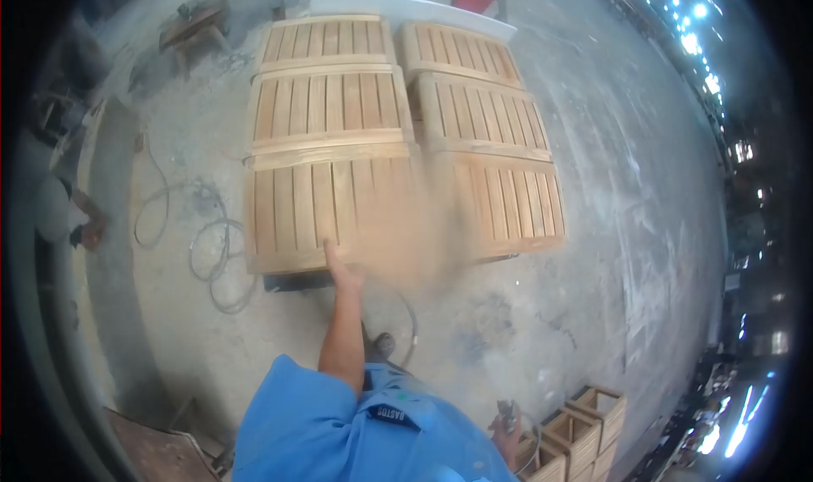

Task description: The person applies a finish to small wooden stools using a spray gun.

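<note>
My left hand is at the near edge of a slatted wooden panel, with one digit lying on top and the others hidden beyond the rim. This panel is the closest in the left row, and a tan blur covers its right part. Low on the right, by my side, my right hand is closed around a small dark metal hand tool. A thin hose curves close to that hand; where it joins the tool I cannot make out.
More slatted panels form a second row on the right. Wooden frames are stacked beside my right hand. A hose lies coiled on the concrete floor at left. Behind the panels is a long white board. A person's hand shows far left.
</note>
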A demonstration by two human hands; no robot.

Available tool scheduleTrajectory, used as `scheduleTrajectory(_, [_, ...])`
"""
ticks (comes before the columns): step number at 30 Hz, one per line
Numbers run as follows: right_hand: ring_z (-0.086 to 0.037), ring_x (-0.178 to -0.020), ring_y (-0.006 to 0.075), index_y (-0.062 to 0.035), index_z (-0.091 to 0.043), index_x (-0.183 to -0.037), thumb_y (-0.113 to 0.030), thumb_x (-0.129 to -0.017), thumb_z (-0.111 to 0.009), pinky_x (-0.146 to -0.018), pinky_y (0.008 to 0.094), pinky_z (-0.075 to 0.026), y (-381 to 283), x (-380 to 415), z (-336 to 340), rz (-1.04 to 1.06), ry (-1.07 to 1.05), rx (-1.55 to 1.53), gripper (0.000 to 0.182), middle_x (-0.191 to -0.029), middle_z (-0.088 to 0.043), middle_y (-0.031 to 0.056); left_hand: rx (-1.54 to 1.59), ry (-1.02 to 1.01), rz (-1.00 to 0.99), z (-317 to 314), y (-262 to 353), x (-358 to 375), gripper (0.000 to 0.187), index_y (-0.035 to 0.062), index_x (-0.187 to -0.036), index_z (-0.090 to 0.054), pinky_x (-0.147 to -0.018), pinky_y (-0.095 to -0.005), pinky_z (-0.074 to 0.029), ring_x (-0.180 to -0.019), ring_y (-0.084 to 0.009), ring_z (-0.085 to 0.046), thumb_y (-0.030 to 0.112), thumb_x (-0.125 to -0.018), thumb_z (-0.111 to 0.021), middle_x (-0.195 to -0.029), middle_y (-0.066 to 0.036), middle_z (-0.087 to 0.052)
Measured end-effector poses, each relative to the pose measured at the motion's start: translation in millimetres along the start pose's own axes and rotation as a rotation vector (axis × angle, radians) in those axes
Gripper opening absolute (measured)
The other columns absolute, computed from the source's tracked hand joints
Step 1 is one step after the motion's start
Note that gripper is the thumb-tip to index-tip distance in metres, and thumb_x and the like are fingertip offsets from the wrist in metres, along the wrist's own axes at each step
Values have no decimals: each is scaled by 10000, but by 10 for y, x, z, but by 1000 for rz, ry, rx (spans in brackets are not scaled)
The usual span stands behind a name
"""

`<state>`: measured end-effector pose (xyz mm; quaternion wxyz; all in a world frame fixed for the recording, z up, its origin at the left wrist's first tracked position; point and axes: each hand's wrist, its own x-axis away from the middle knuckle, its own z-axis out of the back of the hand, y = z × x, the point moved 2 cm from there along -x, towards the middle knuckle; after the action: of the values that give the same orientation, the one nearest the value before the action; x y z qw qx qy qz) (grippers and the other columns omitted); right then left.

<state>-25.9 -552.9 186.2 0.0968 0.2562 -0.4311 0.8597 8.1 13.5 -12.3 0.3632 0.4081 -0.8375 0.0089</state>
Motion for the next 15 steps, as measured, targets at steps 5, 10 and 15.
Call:
scheduleTrajectory(5, [-592,-675,148,-89,-315,-1490,-169,-943,-617,-507,265,-500,-207,316,-236,-184,98,75,630,-983,-605,87,43,288,17,-71,188,140,716,148,-1375,-475,-1041,-511,-414,-1238,-306,-502,584,-840,-665,-1354,-98,-521])
scheduleTrajectory(10, [-606,-748,176,-71,-310,-1489,-153,-940,-612,-574,286,-519,624,469,-14,-155,90,92,632,-1024,-604,107,-30,132,117,92,213,494,656,132,-1346,-486,-1025,-527,-413,-1212,-326,-507,516,-846,-667,-1338,-117,-519])
scheduleTrajectory(15, [-621,-820,204,-53,-305,-1487,-136,-936,-607,-640,307,-539,2316,1018,532,-88,41,88,633,-1065,-603,127,-525,-150,-109,824,634,1102,618,98,-1350,-466,-1007,-579,-417,-1187,-364,-525,388,-844,-670,-1337,-156,-508])
